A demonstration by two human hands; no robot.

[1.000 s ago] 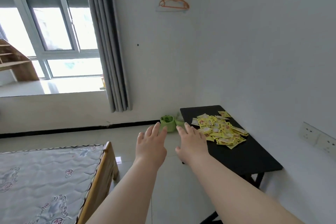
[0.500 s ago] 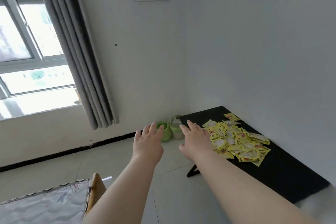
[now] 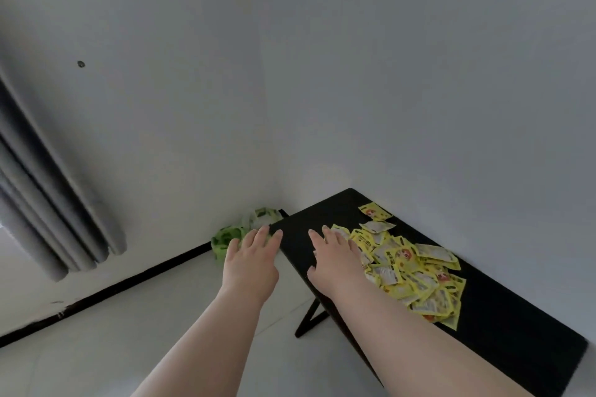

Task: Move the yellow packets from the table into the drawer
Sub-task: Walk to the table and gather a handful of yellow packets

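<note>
Fingers (image 3: 332,237) on my right hand (image 3: 335,259) are loosely spread, palm down, holding nothing, over the near edge of the yellow packets (image 3: 416,271). Left hand (image 3: 250,263) same pose, empty, off the black table (image 3: 503,329) over the floor. Packets sit in one loose heap on the tabletop by the wall. Green containers (image 3: 230,237) sit in the floor corner.

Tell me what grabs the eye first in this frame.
A bright heap of yellow packets on the black table against the right wall stands out most. Both bare hands reach toward it, open and empty: the right hand over the heap's near edge, the left hand just off the table's end. Green containers sit blurred on the floor in the corner behind.
</note>
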